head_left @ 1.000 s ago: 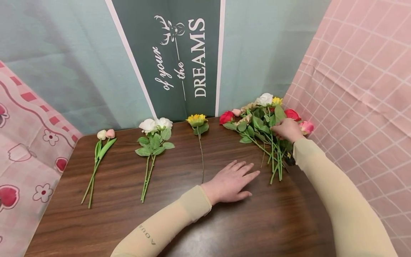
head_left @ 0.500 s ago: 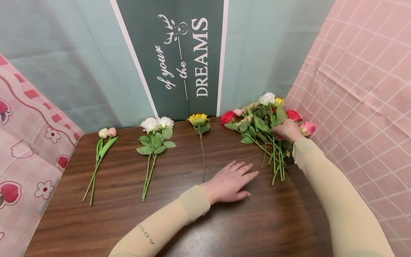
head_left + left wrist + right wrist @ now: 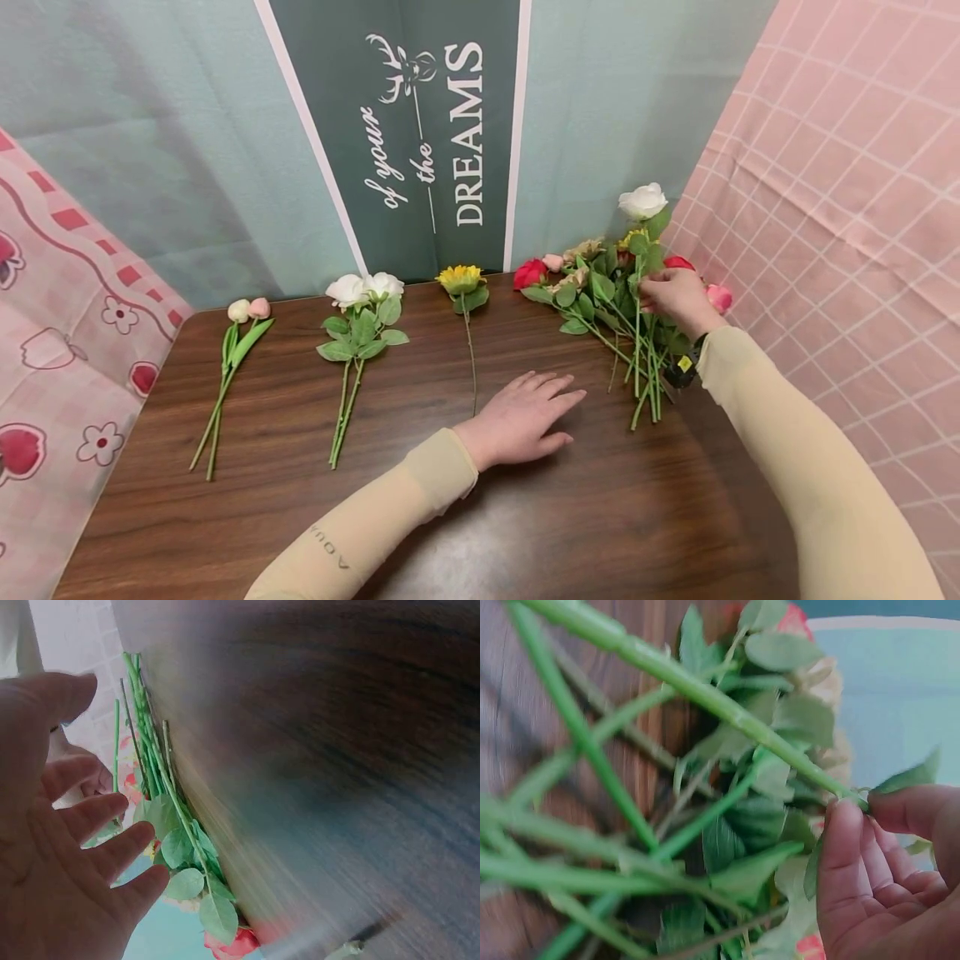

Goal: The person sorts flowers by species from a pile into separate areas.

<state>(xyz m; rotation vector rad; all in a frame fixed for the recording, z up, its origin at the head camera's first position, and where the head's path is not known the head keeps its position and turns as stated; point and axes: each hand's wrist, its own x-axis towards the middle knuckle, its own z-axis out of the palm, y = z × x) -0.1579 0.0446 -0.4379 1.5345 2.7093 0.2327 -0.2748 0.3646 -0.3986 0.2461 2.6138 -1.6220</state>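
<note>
A white rose (image 3: 642,202) has risen, pinched in the right hand (image 3: 681,298), the left hand (image 3: 519,420) spread.

The stem (image 3: 705,696) between the right fingers (image 3: 843,862) looks like smooth plastic. Below the left fingers (image 3: 564,402) the table (image 3: 600,517) looks glossy, wood-grained; beyond them, the curtain (image 3: 592,108) is matt cloth.

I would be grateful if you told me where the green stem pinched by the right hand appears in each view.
Head: green stem, right of centre, running down from the right hand.
Left wrist: green stem, upper left, near-vertical above that hand.
Right wrist: green stem, a diagonal from the top left to the hand.
Shared landmark: the right hand.
</note>
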